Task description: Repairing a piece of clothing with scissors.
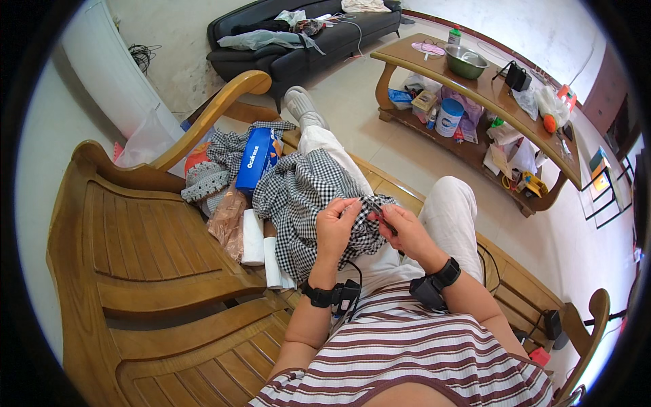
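A black-and-white checked cloth (310, 193) lies bunched over my lap and the bench seat. At its upper edge, my left hand (335, 219) pinches the fabric between thumb and forefinger; the exact spot is small and partly hidden. My right hand (407, 229) grips a small dark metal hand tool (374, 205), possibly thread snips, whose tip points towards the left fingertips. Both hands are close together above the cloth, a short gap between them. The fingers under the tool are partly out of sight.
Left of the cloth are a blue box (257, 158), white paper rolls (253, 238) and a grey knitted item (206, 180). A wooden backrest (152, 234) rises at left. Across the floor stand a wooden coffee table (407, 56) with a metal basin (465, 63), and a black sofa (325, 40).
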Tool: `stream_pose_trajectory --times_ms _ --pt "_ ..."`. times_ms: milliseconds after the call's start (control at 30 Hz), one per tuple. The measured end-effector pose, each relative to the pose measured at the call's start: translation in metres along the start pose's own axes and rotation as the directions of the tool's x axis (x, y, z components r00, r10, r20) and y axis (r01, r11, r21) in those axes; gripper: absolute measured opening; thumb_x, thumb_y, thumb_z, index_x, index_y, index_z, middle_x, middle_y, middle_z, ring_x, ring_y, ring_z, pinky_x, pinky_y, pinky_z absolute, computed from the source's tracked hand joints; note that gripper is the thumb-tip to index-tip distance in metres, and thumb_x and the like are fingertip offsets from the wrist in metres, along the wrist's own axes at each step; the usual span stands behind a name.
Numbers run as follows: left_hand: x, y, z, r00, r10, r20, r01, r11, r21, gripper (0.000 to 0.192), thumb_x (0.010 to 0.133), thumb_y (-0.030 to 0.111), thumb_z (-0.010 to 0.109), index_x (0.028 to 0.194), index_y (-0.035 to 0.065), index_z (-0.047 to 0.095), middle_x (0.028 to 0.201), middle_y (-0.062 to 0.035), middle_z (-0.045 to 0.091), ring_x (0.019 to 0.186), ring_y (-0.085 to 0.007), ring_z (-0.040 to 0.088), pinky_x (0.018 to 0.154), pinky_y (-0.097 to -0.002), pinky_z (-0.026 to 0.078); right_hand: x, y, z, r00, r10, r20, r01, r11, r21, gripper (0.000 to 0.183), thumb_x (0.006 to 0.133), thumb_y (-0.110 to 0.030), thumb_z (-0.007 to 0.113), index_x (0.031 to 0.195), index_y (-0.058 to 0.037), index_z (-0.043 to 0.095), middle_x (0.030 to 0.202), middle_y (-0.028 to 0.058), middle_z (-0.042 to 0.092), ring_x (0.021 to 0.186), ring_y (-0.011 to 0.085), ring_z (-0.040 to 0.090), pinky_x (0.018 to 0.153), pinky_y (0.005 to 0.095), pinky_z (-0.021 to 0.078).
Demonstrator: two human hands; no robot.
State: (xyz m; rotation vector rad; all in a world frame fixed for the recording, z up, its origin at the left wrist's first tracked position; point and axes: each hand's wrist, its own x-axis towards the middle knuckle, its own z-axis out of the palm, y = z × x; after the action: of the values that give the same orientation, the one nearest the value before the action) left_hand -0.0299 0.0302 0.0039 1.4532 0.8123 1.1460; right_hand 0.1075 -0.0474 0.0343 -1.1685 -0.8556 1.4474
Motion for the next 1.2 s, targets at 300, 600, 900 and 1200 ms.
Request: stream_pose_trajectory --times_ms 300,600,900,1200 --pt "-0.001 0.000 0.001 1.000 0.002 0.015 -0.001 1.000 -0.026 0.013 0.077 0.005 0.058 0.085 -0.0052 0.061 0.068 0.0051 0.047 0.059 -0.0014 0.040 0.051 -0.0152 0.030 0.005 0.005 -0.002 1.000 -0.024 -0.001 0.024 1.000 -0.005 0.033 0.088 -0.032 0.038 0.089 -0.0049 0.057 0.054 -0.0056 0.040 0.042 0.0026 0.030 0.037 0.0171 0.0214" --pt "-0.001 0.000 0.001 0.999 0.035 0.012 -0.035 0.999 -0.014 0.013 0.077 0.005 0.058 0.084 -0.0053 0.061 0.067 0.0048 0.046 0.058 -0.0015 0.039 0.051 -0.0155 0.029 0.011 0.011 0.004 0.990 -0.137 -0.034 0.137 0.990 0.018 0.029 0.087 -0.030 0.044 0.085 -0.0041 0.056 0.053 -0.0051 0.041 0.044 0.0025 0.032 0.039 0.0171 0.0227" --pt "-0.001 0.005 0.002 0.998 0.066 0.008 -0.066 0.997 0.034 0.013 0.077 0.005 0.058 0.084 -0.0052 0.061 0.066 0.0041 0.045 0.059 -0.0021 0.039 0.051 -0.0163 0.029 0.013 0.014 0.005 0.983 -0.176 -0.058 0.173 0.984 -0.042 0.029 0.087 -0.029 0.044 0.082 -0.0031 0.055 0.053 -0.0055 0.040 0.046 0.0024 0.033 0.041 0.0171 0.0237" --pt "-0.001 -0.003 0.004 0.996 0.085 0.009 -0.085 0.996 0.038 0.013 0.077 0.006 0.059 0.083 -0.0046 0.061 0.066 0.0044 0.047 0.059 -0.0018 0.039 0.051 -0.0156 0.030 0.013 0.016 0.004 0.967 -0.235 -0.099 0.226 0.970 -0.090 0.024 0.087 -0.025 0.045 0.082 -0.0040 0.054 0.055 -0.0058 0.041 0.049 0.0023 0.034 0.044 0.0167 0.0257"
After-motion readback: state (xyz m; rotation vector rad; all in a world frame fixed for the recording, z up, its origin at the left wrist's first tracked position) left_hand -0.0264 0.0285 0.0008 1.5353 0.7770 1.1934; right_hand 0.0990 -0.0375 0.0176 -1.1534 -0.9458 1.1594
